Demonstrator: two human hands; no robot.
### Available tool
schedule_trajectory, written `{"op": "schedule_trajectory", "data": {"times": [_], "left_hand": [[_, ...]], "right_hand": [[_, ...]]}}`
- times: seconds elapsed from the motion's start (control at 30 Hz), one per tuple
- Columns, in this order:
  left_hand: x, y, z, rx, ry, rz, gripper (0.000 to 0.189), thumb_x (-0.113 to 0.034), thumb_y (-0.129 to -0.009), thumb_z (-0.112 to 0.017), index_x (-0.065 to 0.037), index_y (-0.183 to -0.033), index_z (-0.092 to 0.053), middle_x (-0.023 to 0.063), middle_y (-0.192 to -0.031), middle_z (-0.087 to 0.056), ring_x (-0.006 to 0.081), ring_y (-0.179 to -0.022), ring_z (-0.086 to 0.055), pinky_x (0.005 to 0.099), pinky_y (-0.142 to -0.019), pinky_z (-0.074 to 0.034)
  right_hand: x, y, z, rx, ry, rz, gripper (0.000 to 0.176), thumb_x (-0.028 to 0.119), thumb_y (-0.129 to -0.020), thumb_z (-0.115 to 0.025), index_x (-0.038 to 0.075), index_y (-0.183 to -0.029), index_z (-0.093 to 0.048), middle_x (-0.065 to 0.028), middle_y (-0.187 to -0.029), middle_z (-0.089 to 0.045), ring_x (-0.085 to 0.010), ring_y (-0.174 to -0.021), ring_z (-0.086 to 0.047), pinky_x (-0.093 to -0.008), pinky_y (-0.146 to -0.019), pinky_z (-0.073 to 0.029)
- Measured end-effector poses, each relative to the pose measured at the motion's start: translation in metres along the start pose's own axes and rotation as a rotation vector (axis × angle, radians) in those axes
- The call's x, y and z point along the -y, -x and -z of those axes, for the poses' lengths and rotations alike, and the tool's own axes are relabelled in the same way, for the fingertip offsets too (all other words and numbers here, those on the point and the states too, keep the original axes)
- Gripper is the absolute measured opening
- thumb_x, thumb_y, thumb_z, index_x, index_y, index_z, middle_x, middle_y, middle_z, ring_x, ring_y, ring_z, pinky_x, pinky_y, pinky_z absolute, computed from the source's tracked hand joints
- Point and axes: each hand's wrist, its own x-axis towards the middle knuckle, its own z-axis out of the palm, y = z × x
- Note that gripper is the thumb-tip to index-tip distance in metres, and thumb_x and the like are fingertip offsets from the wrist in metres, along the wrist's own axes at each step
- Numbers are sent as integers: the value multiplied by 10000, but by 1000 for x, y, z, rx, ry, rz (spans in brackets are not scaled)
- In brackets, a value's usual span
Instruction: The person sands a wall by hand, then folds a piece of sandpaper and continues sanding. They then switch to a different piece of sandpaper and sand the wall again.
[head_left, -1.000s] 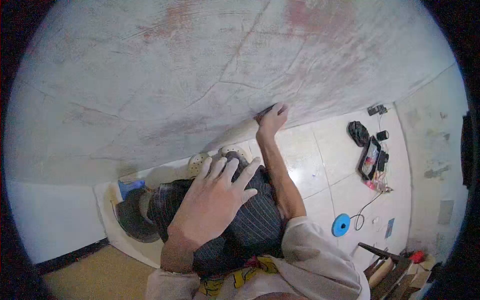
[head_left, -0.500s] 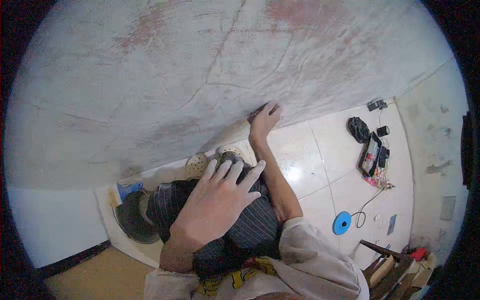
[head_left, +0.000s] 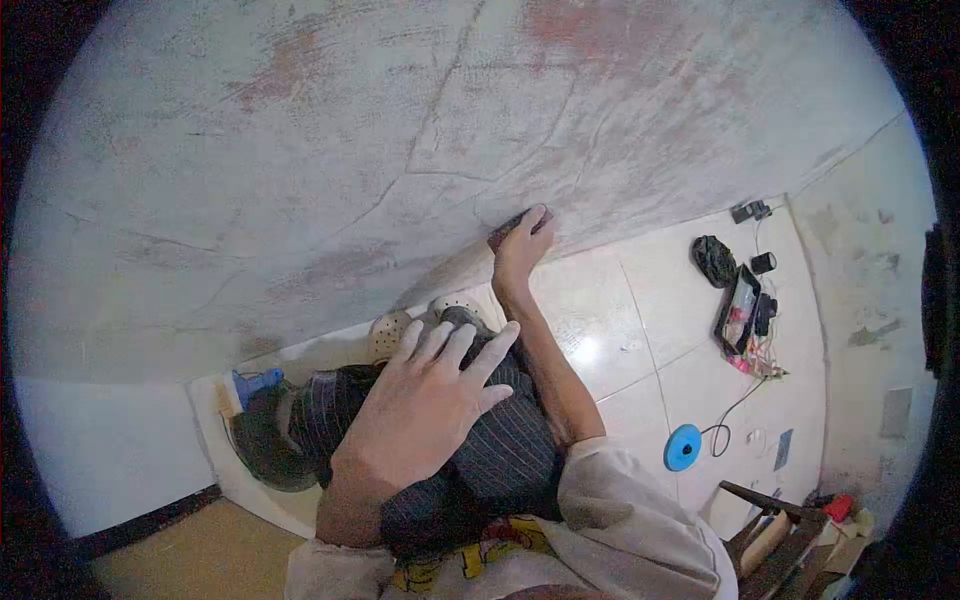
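My right hand (head_left: 524, 246) is closed round a dark reddish-brown block (head_left: 508, 229), pressed flat to the lower part of the grey, patchy wall (head_left: 330, 150). Part of the block is hidden under the palm. My left hand (head_left: 425, 395) hangs over my knees with its fingers spread, whitish dust on the fingertips and nothing in it. Beneath it are dark striped trousers (head_left: 505, 440) and light perforated clogs (head_left: 388, 332) beside the foot of the wall.
A dark round container (head_left: 265, 440) and a blue-handled brush (head_left: 258, 382) are at left. On the tiled floor at right lie a black bag (head_left: 713, 260), a black tray (head_left: 738, 310) and a blue disc (head_left: 683, 447) with a cable. Wooden pieces (head_left: 770, 540) sit lower right.
My right hand has shifted slightly left with the block, more of which now shows. My left hand has moved slightly left, its fingers still spread.
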Motion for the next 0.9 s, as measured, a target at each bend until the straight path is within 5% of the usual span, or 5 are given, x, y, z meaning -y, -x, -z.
{"op": "schedule_trajectory", "data": {"times": [0.1,0.3,0.33,0.77,0.9], "left_hand": [[0,-2,5,29,18,45,554,-353,-971,-535,-88,-1444,-422,195,-1315,-528,356,-1263,-479,452,-1112,-353],[4,3,-2,-59,-15,-3,532,-375,-992,-498,-77,-1429,-446,193,-1195,-582,324,-1196,-517,483,-1105,-340],[4,4,-2,-55,-17,2,532,-375,-992,-498,-77,-1429,-446,193,-1195,-582,324,-1196,-517,483,-1105,-340],[3,6,0,-79,-12,12,523,-366,-997,-494,-72,-1427,-452,174,-1167,-573,314,-1185,-511,488,-1106,-335],[6,7,-1,-70,-12,39,522,-368,-996,-496,-70,-1423,-456,177,-1183,-571,310,-1190,-509,491,-1112,-325]], "right_hand": [[24,-11,11,86,-532,-567,340,316,-1036,-431,-16,-1051,-503,-95,-890,-532,-181,-719,-535,-338,-532,-489],[-3,1,-4,39,-174,-287,323,298,-1042,-420,-14,-1018,-497,-81,-830,-522,-162,-729,-531,-351,-564,-498],[-3,-12,3,169,-292,-570,537,318,-1043,-391,-128,-1341,-435,-327,-1345,-483,-426,-1250,-467,-467,-1064,-342],[13,11,4,154,-175,-372,521,335,-1036,-409,-117,-1291,-450,-302,-1260,-511,-376,-1150,-519,-425,-1001,-395],[50,-15,19,114,-612,-707,507,317,-1045,-401,-134,-1268,-463,-312,-1233,-537,-366,-1107,-549,-428,-1013,-385]]}}
